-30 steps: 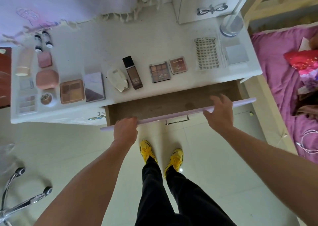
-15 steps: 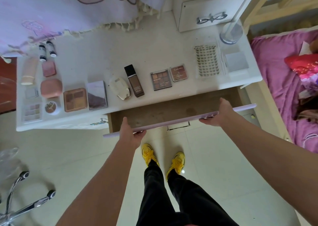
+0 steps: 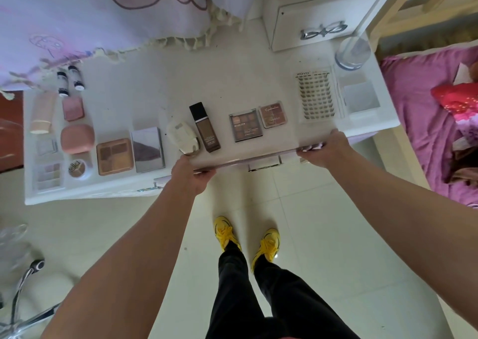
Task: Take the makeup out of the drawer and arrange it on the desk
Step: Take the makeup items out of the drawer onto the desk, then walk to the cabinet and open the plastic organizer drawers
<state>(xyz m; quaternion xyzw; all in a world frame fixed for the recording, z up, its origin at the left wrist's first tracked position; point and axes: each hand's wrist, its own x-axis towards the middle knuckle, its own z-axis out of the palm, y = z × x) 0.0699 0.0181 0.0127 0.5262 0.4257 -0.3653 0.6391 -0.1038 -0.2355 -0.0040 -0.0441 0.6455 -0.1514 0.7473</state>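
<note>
At the desk's near edge, head view: my left hand [image 3: 192,176] and right hand [image 3: 327,148] each curl their fingers round the lilac drawer front [image 3: 232,163], one on either side of its metal handle [image 3: 263,165]. Both hold the front; neither holds any makeup. The drawer sits almost flush under the desk [image 3: 155,88] and its inside is hidden, so I cannot tell whether anything is left in it. To close it well, I judge, I should push evenly with both hands so it does not skew, and slip my fingers clear before the gap shuts.

The makeup lies in rows on the white top: foundation bottle [image 3: 204,128], brown palette [image 3: 245,128], lash tray [image 3: 316,95], and pink compact [image 3: 77,138] at the left. A fringed cloth [image 3: 77,18] drapes over the far left, and a small cabinet [image 3: 320,10] stands at the back. On the tiled floor [image 3: 323,235], a chair base [image 3: 20,302] shows at lower left and a pink-sheeted bed [image 3: 419,121] at right.
</note>
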